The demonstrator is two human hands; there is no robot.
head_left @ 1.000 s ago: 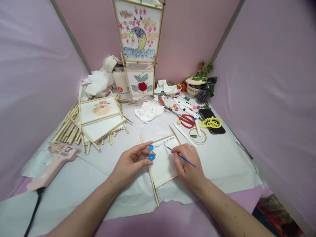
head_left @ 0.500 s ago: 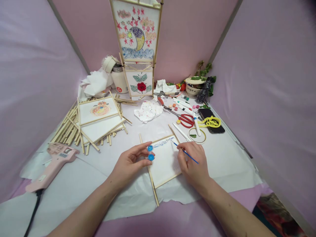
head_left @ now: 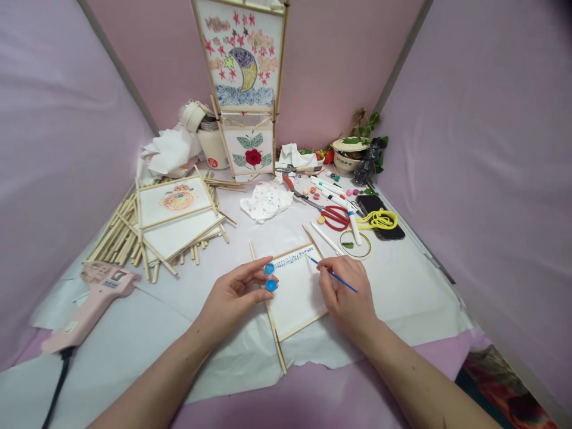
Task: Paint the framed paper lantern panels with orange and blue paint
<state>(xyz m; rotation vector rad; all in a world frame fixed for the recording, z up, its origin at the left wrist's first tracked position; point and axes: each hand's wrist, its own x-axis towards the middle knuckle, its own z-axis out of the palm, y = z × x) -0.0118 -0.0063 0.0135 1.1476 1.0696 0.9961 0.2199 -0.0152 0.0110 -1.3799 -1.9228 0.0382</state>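
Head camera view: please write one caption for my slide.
Left hand holds two blue paint cups; right hand holds a blue paintbrush over a blue-speckled, wood-framed panel.

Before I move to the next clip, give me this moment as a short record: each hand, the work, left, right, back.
Left hand: holds two small blue pots
Right hand: holds a blue paintbrush; whether its tip touches the paper is unclear
Work: white sheet in a wooden frame, blue dabs along its far edge
Left: pink glue gun; pile of sticks
Right: red-handled scissors; yellow cord partly over a black phone
Back: upright panels showing a moon and a rose
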